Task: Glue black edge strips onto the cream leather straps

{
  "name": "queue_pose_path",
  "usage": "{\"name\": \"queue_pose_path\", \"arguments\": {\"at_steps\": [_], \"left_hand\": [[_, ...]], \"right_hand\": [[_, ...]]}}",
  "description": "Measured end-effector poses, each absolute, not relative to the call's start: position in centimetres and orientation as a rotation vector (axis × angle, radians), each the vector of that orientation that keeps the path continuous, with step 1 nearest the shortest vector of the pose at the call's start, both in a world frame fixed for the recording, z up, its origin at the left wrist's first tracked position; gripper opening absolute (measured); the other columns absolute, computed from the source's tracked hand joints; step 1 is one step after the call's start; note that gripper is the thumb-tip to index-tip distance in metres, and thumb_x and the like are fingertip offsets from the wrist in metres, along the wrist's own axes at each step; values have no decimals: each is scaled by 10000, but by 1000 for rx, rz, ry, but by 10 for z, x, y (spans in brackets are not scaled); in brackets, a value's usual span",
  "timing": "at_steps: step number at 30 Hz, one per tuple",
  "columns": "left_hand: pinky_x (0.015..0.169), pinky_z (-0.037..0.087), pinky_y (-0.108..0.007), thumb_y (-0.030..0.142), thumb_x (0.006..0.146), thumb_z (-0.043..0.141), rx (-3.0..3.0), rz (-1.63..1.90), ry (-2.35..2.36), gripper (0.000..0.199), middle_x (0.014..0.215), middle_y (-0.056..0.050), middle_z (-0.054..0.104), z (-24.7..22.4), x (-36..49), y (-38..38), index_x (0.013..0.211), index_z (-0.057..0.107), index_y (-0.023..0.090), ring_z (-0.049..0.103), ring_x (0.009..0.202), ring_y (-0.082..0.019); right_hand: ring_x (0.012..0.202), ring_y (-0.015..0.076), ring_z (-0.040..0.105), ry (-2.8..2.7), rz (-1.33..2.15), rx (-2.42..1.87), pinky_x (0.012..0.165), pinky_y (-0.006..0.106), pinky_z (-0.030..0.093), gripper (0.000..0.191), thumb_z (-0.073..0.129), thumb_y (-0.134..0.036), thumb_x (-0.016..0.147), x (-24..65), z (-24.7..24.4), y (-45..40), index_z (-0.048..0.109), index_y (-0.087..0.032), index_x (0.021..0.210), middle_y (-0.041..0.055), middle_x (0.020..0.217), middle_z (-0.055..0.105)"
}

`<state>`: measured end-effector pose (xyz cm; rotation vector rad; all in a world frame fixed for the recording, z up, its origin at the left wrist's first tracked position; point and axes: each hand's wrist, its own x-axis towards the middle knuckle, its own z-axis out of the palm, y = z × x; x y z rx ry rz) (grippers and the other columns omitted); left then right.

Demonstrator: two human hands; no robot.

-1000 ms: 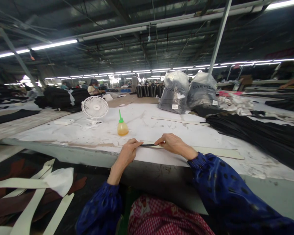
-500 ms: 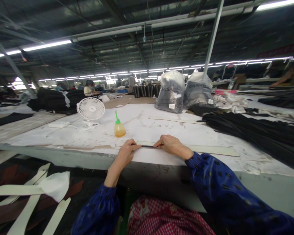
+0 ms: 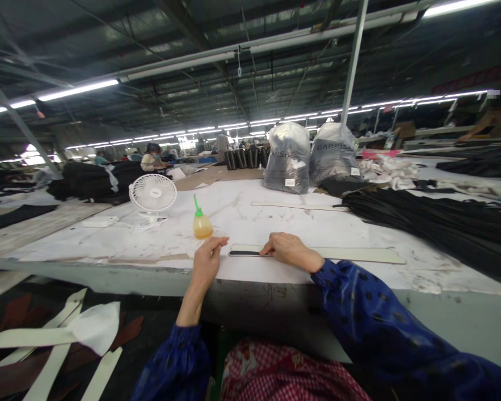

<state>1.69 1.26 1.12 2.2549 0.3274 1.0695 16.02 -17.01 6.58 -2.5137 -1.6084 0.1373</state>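
Note:
A pale cream strip (image 3: 359, 255) lies lengthwise near the front edge of the table. Along its left part runs a narrow black strip (image 3: 244, 253) with a rounded left end. My right hand (image 3: 288, 249) has its fingers bunched and the fingertips down on the black strip; the part under the hand is hidden. Just left of the strips' end, my left hand (image 3: 207, 259) is apart from them, index finger stretched out and nothing visible in it. Behind it stands a squeeze bottle (image 3: 202, 227) of amber liquid with a green nozzle.
Behind the bottle stands a small white fan (image 3: 153, 193). Two filled plastic bags (image 3: 287, 159) are at the back, and long black strips (image 3: 426, 223) are piled on the right. Another thin pale strip (image 3: 292, 205) lies farther back. Cream offcuts (image 3: 50, 334) lie lower left.
My left hand has come off the black strip and moved a little left, uncovering its rounded end. My right hand stays on the strip, its fingertips slightly farther left.

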Motion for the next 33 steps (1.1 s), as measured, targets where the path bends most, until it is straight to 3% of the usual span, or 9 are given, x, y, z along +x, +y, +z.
{"name": "queue_pose_path", "arguments": {"at_steps": [5, 14, 20, 33], "left_hand": [[866, 458, -343, 113, 891, 360, 2439, 725, -29, 366, 943, -64, 664, 12, 38, -25, 1134, 627, 172, 585, 924, -183], [866, 431, -347, -1, 826, 330, 2662, 582, -51, 530, 981, -67, 621, 6, 47, -24, 1231, 609, 195, 497, 917, -203], [817, 409, -327, 5, 860, 313, 2849, 575, -46, 551, 975, -48, 564, 4, 50, -30, 1186, 649, 296, 445, 852, -194], [830, 405, -320, -23, 834, 319, 2871, 575, -49, 576, 971, -39, 544, 4, 48, -33, 1153, 664, 310, 425, 855, -188]], "right_hand": [[1017, 226, 625, -1643, 127, -2478, 799, 262, 461, 380, 503, -121, 845, 160, 68, -171, 725, -322, 1079, 43, 1063, 696], [917, 194, 645, -1488, 119, -2438, 822, 250, 452, 324, 525, -144, 836, 198, 85, -229, 744, -253, 1049, 37, 1006, 723], [952, 214, 631, -1519, 50, -2541, 827, 274, 448, 363, 507, -150, 837, 206, 76, -249, 729, -311, 1074, 44, 1018, 705], [963, 213, 618, -1490, 68, -2545, 797, 267, 461, 366, 510, -132, 828, 206, 59, -248, 740, -318, 1044, 43, 1015, 685]]}}
